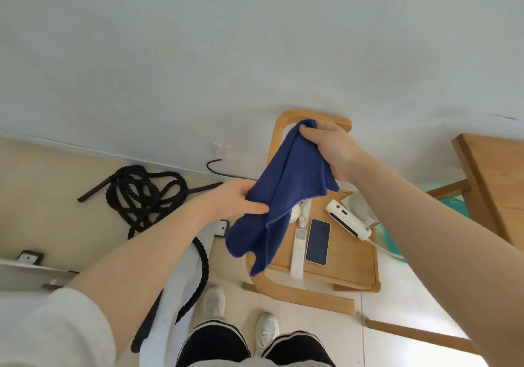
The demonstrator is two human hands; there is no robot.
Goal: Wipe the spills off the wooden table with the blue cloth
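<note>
1. The right hand [329, 151] pinches the top corner of the blue cloth [279, 196], fingers curled round the fabric.
2. The left hand [241, 201] grips the cloth's left edge lower down, thumb pressed onto the fabric.
3. The cloth hangs in the air between both hands, above the left part of the wooden table [348, 264], not touching it.
4. On the table lie a dark-screened phone [318, 241], a white remote [298, 253] just beside it, and a white power strip [347, 218] with its cable; small white items sit partly hidden behind the cloth.
5. No brand or writing can be read; the remote's buttons are too blurred to tell.
6. Spills, if any, do not show clearly on the wood.
7. The table stands against a white wall [198, 55]; a thick black rope [141, 194] lies coiled on the beige floor [42, 196] to the left, and white shoes [266, 330] stand below.
</note>
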